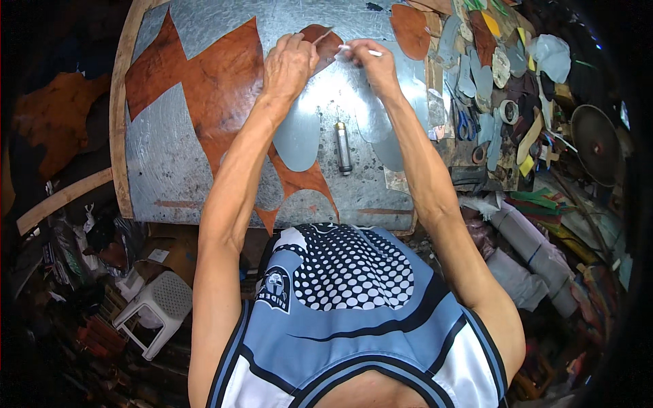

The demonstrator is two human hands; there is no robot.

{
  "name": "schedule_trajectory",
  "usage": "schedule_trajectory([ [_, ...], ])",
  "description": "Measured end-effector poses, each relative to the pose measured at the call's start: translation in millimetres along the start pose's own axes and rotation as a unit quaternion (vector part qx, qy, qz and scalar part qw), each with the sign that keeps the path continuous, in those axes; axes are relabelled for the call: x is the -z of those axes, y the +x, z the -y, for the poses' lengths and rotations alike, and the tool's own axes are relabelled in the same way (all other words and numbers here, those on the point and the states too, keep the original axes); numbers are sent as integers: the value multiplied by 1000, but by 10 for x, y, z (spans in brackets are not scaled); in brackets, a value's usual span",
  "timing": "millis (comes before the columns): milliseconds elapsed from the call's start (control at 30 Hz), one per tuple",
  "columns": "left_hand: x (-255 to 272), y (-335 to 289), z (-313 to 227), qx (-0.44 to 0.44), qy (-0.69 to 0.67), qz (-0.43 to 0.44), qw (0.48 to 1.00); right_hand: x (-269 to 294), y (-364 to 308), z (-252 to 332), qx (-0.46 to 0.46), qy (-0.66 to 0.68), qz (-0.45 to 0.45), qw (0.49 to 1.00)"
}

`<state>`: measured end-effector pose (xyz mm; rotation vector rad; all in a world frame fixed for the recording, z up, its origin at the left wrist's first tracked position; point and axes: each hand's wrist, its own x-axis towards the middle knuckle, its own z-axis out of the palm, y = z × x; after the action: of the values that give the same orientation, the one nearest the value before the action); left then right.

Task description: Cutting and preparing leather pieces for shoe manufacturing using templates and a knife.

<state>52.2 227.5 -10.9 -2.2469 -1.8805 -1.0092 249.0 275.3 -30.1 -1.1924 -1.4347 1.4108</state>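
Over the far part of the metal-topped table, my left hand (289, 64) lies on brown leather, its fingers stretched forward. A darker brown leather piece (325, 46) shows between my hands, with a thin strip (323, 35) by my left fingers. My right hand (375, 68) is closed around a slim white pen-like stick (374, 53); its tip is too small to tell. Below my left wrist is a grey sole-shaped pattern (297, 146). A large brown leather sheet (221, 88) with curved cut-outs spreads on the left.
A clear tube with a brass-coloured end (342, 148) lies between my forearms. Right of it are blue-handled scissors (466, 126), a tape roll (508, 111) and several grey patterns (483, 81). Another leather piece (410, 32) lies far right. A white stool (160, 306) stands lower left.
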Motion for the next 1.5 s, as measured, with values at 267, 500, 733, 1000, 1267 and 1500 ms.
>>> schedule_trajectory([
  [267, -28, -209, -83, 79, 47, 119, 989, 8, 150, 122, -83, 113, -80, 987],
  [500, -33, -122, -57, 72, 17, 183, 980, -173, 322, 296, 3, -325, -17, 946],
  [733, 30, 74, -213, 36, 9, 237, 971, 29, 670, -4, -129, -215, 34, 967],
  [1000, 259, 218, 32, 67, -174, 157, 970, 14, 138, 171, 72, -79, -30, 994],
  [1267, 229, 359, -108, 66, -106, 217, 968, 49, 83, 57, 68, -230, -40, 970],
  [1500, 455, 713, -202, 24, -123, 379, 917, 496, -63, 575, 126, -301, 18, 945],
])
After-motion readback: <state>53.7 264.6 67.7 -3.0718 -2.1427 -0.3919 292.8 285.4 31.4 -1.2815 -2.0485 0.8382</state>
